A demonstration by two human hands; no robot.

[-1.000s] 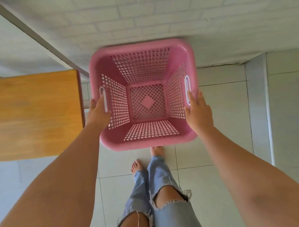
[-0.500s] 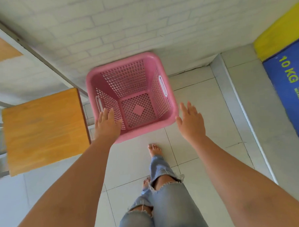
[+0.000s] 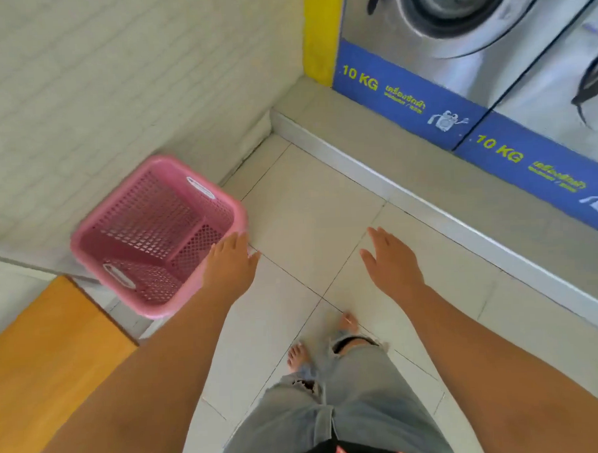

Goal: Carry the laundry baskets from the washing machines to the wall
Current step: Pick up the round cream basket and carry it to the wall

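- Pink laundry basket (image 3: 154, 232) on floor (image 3: 307, 205), against white wall (image 3: 113, 80).
- My left hand (image 3: 232, 263) spread, empty, overlapping basket rim.
- My right hand (image 3: 391, 260) spread, empty, over floor.

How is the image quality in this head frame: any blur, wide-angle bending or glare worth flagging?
Head view: light motion blur softens the pink basket and both open hands, left hand and right hand; the wide lens bows the step edge and wall tiles; even daylight, soft sheen on the washer door, no harsh shadows.
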